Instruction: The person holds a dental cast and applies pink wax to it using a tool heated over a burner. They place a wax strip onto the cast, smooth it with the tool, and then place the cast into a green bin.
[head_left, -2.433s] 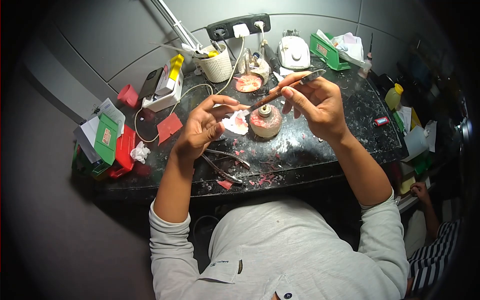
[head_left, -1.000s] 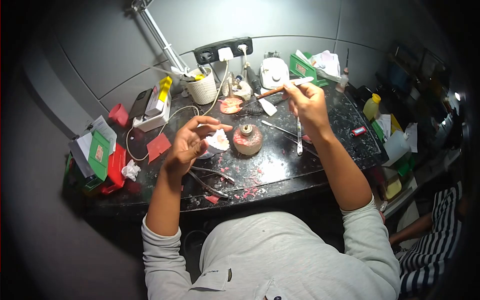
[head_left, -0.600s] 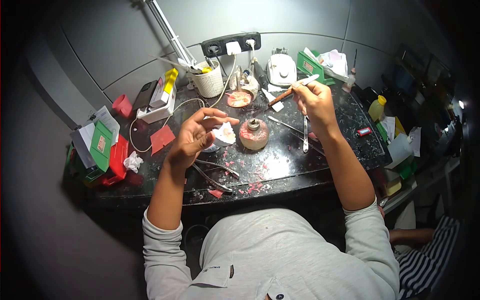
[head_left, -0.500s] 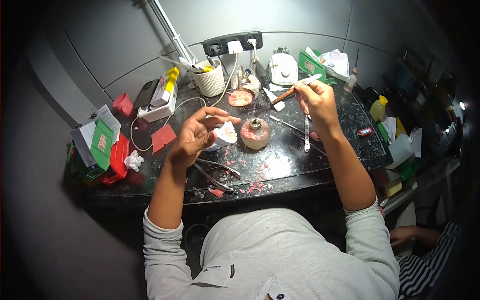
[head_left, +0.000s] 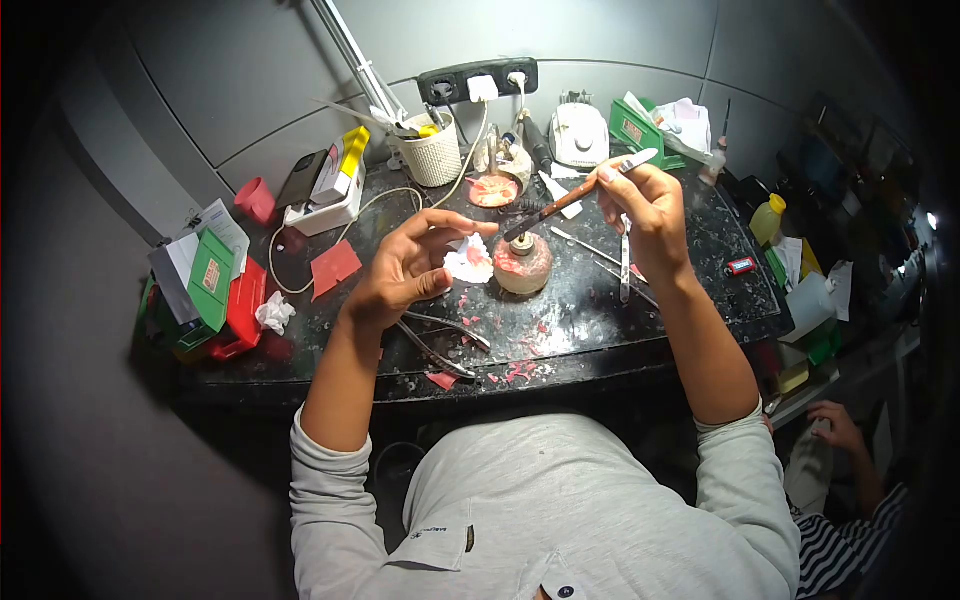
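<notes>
In my left hand [head_left: 405, 268] is a whitish dental cast [head_left: 468, 262] with some pink on it, partly covered by my thumb and fingers. My right hand [head_left: 648, 210] pinches a wax knife [head_left: 572, 198] by its wooden handle. Its pale end points up and right, while the dark blade slants down over the top of a round spirit lamp [head_left: 523, 268]. No flame can be made out. Beneath my right hand lies a thin metal instrument [head_left: 625, 272], and another slim tool [head_left: 585, 245] is close by.
Metal pliers-like tool [head_left: 437, 350] and pink wax scraps [head_left: 518, 372] lie near the front edge. A pink wax sheet [head_left: 335, 268] is on the left. Behind stand a white basket [head_left: 430, 160] and a white device [head_left: 579, 135]. Another person's hand [head_left: 838, 425] appears at lower right.
The wax knife has come down and left, bringing its dark blade over the lamp's top. My left hand has turned slightly with the cast. The other person's hand has risen.
</notes>
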